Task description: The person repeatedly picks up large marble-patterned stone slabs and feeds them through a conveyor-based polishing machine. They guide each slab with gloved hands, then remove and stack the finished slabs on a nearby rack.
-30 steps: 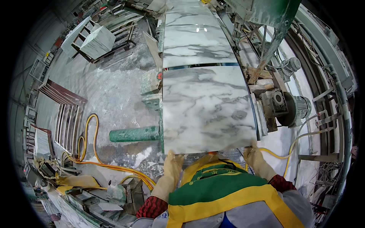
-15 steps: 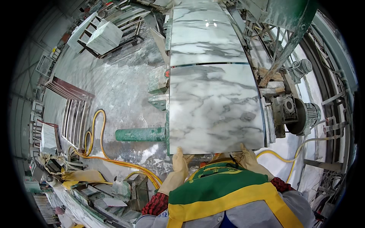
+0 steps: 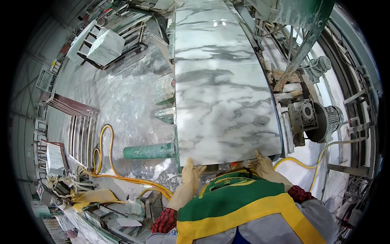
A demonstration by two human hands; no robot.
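Observation:
A white marble slab (image 3: 227, 118) with grey veins lies flat on the conveyor line before me. Its far edge meets a second marble slab (image 3: 211, 36), with only a thin seam showing between them. My left hand (image 3: 190, 179), in a cream glove, grips the near left corner with the thumb on top; its fingers are partly hidden along the edge. At the near right edge, my right hand (image 3: 263, 166), gloved alike, has its thumb over the rim and its fingers partly concealed. A green apron (image 3: 231, 191) with yellow trim covers my front.
A green roller (image 3: 148, 151) juts out left of the slab. Yellow hoses (image 3: 134, 179) run across the floor. Motors (image 3: 331, 122) line the right side. A metal rack (image 3: 81, 138) stands farther left, and stone offcuts (image 3: 128, 221) lie at the lower left.
The near slab has moved away from me until the dark gap to the far slab closed into a thin seam. Both hands stay on its near edge.

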